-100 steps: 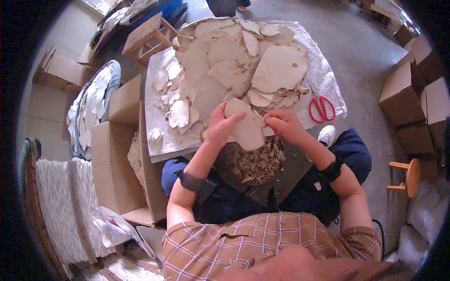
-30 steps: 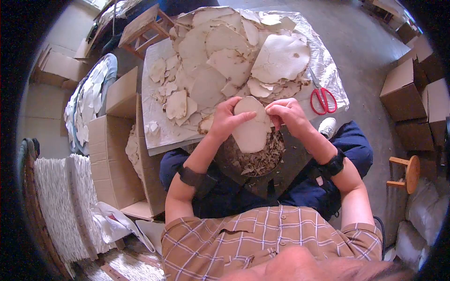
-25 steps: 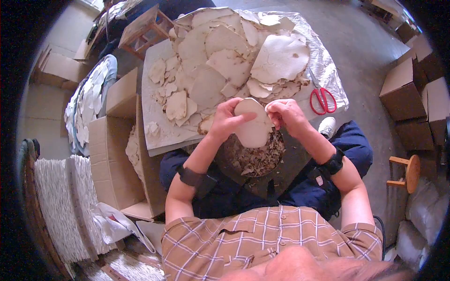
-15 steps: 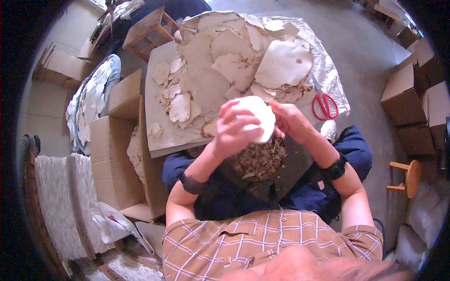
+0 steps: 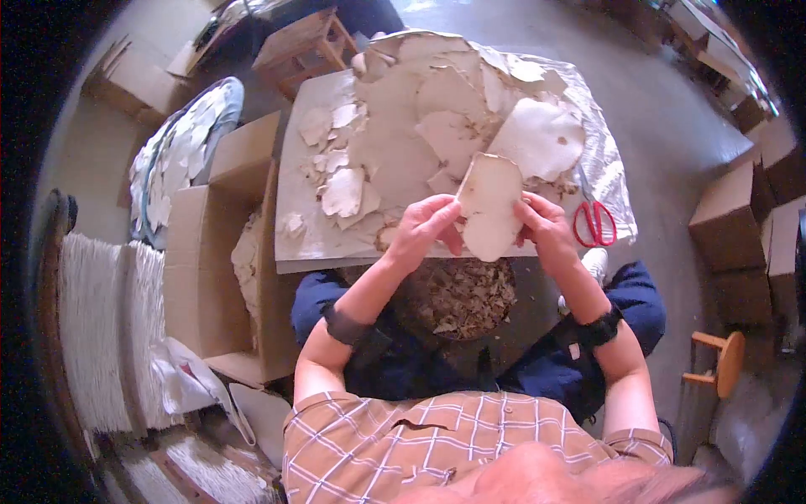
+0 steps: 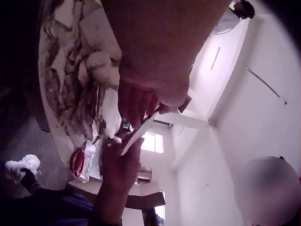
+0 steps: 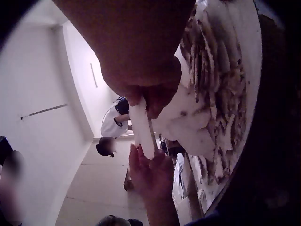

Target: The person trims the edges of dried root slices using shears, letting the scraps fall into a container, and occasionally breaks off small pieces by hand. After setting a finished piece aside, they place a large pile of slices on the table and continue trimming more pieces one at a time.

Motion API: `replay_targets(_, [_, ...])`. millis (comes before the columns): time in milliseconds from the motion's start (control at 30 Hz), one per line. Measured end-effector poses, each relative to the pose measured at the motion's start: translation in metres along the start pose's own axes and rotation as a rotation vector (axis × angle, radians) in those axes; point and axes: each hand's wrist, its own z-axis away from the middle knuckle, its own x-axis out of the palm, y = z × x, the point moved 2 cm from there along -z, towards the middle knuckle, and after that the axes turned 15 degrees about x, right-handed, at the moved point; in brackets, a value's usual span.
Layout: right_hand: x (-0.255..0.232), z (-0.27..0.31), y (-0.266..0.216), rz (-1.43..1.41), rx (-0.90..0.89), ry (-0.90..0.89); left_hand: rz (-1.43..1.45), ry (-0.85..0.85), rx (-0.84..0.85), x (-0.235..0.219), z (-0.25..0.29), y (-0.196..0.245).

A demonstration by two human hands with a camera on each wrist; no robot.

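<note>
Slice (image 5: 490,207) held upright over tabletop's near edge: left hand (image 5: 426,230) and right hand (image 5: 546,228) pinch its sides.

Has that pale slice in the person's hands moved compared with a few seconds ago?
Yes. The pale slice has moved right, nearer the red scissors on the table.

Grey concrete floor (image 5: 663,126), cardboard boxes (image 5: 730,227), wooden stools (image 5: 718,361), white walls (image 6: 254,94).

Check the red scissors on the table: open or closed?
Closed, as far as the head view shows: the red scissors lie flat on the table, handle loops side by side, right of the right hand.
</note>
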Motion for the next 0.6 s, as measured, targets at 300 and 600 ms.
replay_targets(300, [0.014, -0.004, 0.017, 0.220, 0.061, -0.023, -0.005, 0.217, -0.093, -0.019, 0.021, -0.002])
replay_targets(600, [0.001, -0.017, 0.026, 0.269, 0.095, -0.031, 0.267, 1.400, 0.575, -0.232, 0.080, 0.024])
